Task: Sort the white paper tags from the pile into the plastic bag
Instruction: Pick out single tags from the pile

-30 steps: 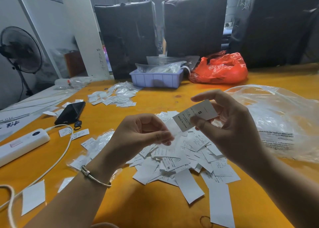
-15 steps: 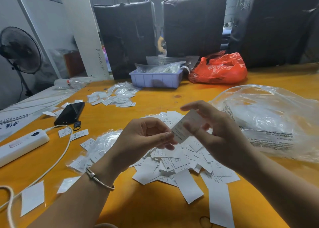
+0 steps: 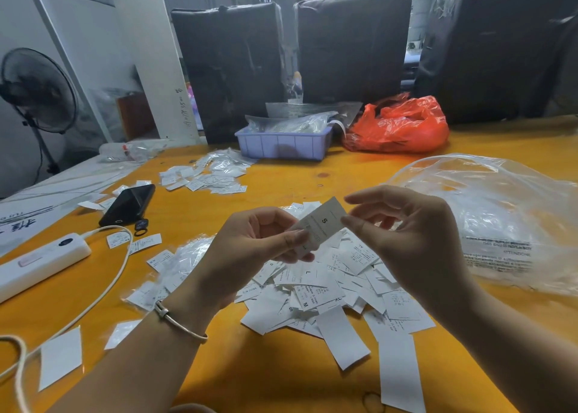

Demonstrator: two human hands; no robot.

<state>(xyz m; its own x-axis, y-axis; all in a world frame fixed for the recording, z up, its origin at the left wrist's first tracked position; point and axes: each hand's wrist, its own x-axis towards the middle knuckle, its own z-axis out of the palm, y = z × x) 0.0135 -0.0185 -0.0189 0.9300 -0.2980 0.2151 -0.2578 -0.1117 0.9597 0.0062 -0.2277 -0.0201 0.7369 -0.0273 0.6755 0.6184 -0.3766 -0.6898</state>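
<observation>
A white paper tag [image 3: 323,222] marked "S" is held up above the pile, tilted. My left hand [image 3: 256,250] pinches its lower left end between thumb and fingers. My right hand [image 3: 413,240] pinches its upper right edge with the thumb and forefinger. Below both hands lies the pile of white tags [image 3: 328,290] on the orange table [image 3: 281,372], with letters such as L, M and S showing. A large clear plastic bag [image 3: 500,218] lies crumpled at the right, beside my right hand.
A black phone [image 3: 128,204], a white power strip [image 3: 40,264] with its cable and small clear packets [image 3: 178,262] lie at the left. A second heap of tags [image 3: 206,176], a lilac tray [image 3: 283,145] and an orange bag [image 3: 403,128] sit further back.
My right hand came down toward my left with the tag, then rose a little. My left hand has taken the tag's lower end, so both hands hold it now.
</observation>
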